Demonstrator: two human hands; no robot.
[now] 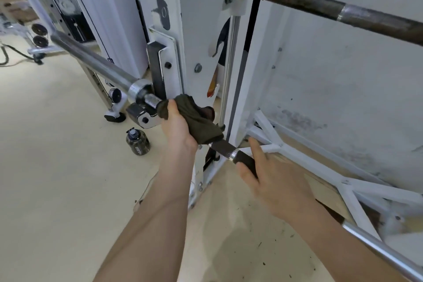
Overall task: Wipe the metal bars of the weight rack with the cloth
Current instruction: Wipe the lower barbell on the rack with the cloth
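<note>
Olive-green cloth [196, 122] was bunched around the lower barbell [225, 147] in the head view, just in front of the white upright [194, 30] of the weight rack. The left hand [177, 128] was clenched over the cloth, thumb on top, pressing it onto the bar. Beyond the cloth, a short knurled stretch of the same bar ran to a bright steel collar [138, 90], and the chromed sleeve [91, 59] continued up and to the left.

The right hand [272, 181] lay on the bar just below the cloth, beside a thin bright ring on the shaft. Its fingers were only loosely curled, the index finger extended along the bar, so the grip was partial rather than closed. Farther down, the bar reappeared past the right forearm as a polished length [384, 252] at the lower right.

A second, rust-darkened bar [332, 8] sat higher on the rack, well apart from both hands and untouched. White base struts [297, 151] stood against a stained wall [343, 98]. A dark water jug [138, 142] stood on the cream floor [57, 167], near the collar and to the left of the left wrist. Dark specks were scattered on the floor between the forearms.
</note>
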